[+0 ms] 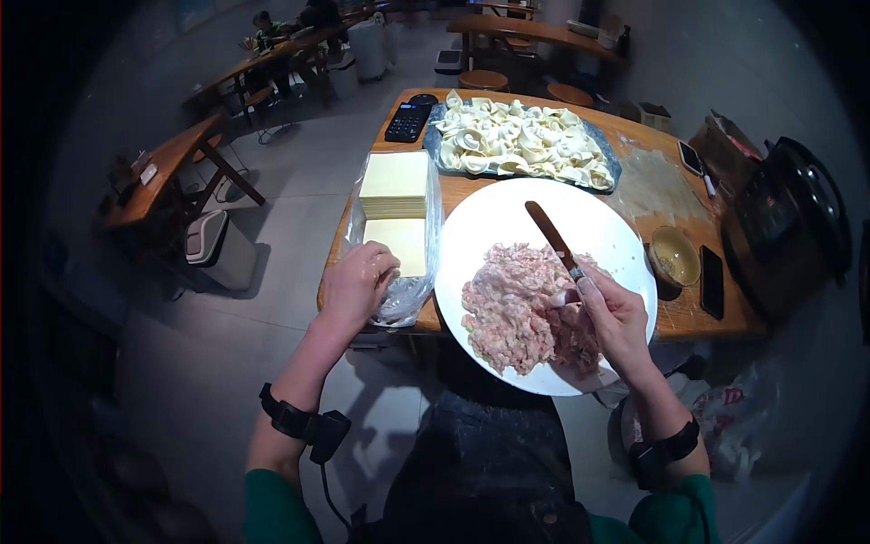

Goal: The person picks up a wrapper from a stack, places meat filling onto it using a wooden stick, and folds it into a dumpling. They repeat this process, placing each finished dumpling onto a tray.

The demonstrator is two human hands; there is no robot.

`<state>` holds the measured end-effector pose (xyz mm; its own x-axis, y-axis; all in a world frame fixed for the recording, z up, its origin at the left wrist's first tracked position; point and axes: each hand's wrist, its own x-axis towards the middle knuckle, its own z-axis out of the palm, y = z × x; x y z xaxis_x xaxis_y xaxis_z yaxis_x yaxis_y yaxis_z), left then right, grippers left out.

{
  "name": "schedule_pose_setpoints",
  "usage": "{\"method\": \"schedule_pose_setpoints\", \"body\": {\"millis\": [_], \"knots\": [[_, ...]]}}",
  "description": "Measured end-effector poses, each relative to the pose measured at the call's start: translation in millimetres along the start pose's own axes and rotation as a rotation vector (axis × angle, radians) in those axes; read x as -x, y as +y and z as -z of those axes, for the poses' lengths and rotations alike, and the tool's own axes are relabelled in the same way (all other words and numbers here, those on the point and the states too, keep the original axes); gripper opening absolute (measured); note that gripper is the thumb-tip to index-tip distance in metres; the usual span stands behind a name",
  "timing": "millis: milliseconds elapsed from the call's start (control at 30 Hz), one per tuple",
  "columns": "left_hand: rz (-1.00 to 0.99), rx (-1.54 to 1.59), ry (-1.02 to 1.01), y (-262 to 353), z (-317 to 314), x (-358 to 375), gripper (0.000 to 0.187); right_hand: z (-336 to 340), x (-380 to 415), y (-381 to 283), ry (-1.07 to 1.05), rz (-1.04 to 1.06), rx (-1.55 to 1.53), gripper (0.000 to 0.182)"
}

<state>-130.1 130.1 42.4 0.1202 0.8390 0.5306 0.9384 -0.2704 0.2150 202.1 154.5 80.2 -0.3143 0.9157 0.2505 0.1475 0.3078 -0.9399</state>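
Note:
My left hand [362, 279] is curled at the left edge of the nearer stack of square wonton wrappers [403, 243], its fingertips closed on a wrapper's edge. A taller wrapper stack [394, 181] sits just behind, in the same plastic bag [399, 304]. Over the large white plate [485, 213], my right hand [618, 317] grips a spreader [553, 238] with a brown wooden handle, which slants up and away. The spreader's lower end is hidden by the hand. Beneath it lies a mound of minced meat filling [512, 308] with green flecks.
Behind the plate, a tray [613, 172] holds several folded wontons [521, 136]. A black calculator-like device [408, 121] lies at back left. On the right are a small bowl [675, 257], a phone [712, 283] and a black cooker [784, 218]. The wooden table's edge [707, 328] is near my body.

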Motion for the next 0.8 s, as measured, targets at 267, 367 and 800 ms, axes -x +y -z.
{"method": "schedule_pose_setpoints", "body": {"millis": [267,367,800], "knots": [[-0.109,-0.168,-0.078,1.7,-2.7,-13.4,0.005,40.1,90.4,1.6,-0.057,-0.220,-0.014,0.029],[0.137,-0.093,-0.140,-2.3,3.6,-18.9,0.009,52.1,107.8,-1.2,-0.057,-0.151,0.120,0.030],[0.876,2.139,0.158,70.3,27.3,70.1,0.037,76.4,134.7,6.2,-0.106,0.319,1.108,0.048]]}}
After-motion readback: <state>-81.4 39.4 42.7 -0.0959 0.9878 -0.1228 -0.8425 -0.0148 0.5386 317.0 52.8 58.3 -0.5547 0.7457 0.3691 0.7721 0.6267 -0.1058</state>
